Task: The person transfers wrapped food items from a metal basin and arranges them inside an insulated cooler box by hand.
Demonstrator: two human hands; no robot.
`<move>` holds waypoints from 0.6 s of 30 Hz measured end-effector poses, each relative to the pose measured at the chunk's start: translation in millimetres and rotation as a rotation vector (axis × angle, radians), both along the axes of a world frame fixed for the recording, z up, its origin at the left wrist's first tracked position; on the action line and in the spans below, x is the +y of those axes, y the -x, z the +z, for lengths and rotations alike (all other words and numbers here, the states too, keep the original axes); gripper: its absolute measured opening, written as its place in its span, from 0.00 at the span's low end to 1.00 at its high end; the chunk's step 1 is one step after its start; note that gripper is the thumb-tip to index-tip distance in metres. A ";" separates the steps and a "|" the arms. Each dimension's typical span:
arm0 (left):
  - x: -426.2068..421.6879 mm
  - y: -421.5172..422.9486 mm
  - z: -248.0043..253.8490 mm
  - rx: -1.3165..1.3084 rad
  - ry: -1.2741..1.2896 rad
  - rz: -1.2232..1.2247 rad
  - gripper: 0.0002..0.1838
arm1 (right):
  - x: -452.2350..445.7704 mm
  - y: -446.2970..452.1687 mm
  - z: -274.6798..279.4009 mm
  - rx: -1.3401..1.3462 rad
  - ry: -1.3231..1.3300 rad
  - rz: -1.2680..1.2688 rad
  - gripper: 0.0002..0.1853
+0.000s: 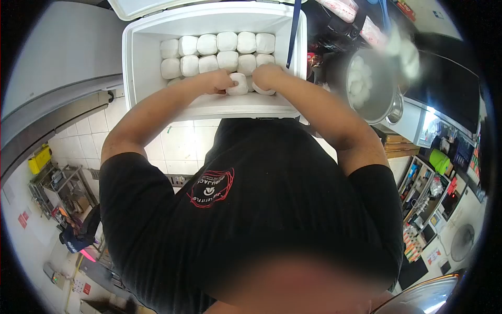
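Note:
Rows of white, rounded dough balls (227,41) lie packed on the floor of a white cooler box (146,99). My left hand (217,82) reaches in over the near wall, its thumb and fingers closed on the side of one dough ball (238,84) in the nearest row. Just to its right, my right hand (266,76) is curled over a second dough ball (263,90), with most of its fingers hidden from above. Both hands are low in the box, close to the neighbouring balls.
The box's raised lid (157,6) stands at the far side, and a dark blue strap (294,34) hangs over the right wall. Right of the box is a metal pot (379,99) holding white round pieces. Shelves (426,193) stand farther right.

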State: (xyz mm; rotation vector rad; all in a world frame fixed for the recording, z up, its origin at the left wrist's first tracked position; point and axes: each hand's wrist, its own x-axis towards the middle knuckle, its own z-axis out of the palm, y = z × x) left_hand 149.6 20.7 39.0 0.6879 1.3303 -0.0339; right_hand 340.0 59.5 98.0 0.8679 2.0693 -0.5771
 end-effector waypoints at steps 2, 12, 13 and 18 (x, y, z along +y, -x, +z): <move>-0.6 -1.9 0.8 0.087 -0.013 -0.099 0.33 | -8.0 -2.0 -8.8 0.059 -0.055 -0.137 0.15; -10.7 -7.8 -27.4 0.454 -0.261 -0.208 0.24 | -15.7 -1.0 -23.9 0.182 -0.227 0.116 0.13; -14.0 -5.1 -32.7 0.443 -0.292 -0.209 0.22 | -14.2 1.4 -21.8 0.165 -0.206 0.180 0.13; 6.6 -45.7 31.6 0.410 -0.291 -0.385 0.24 | -9.3 -3.7 33.3 0.243 -0.161 -0.127 0.17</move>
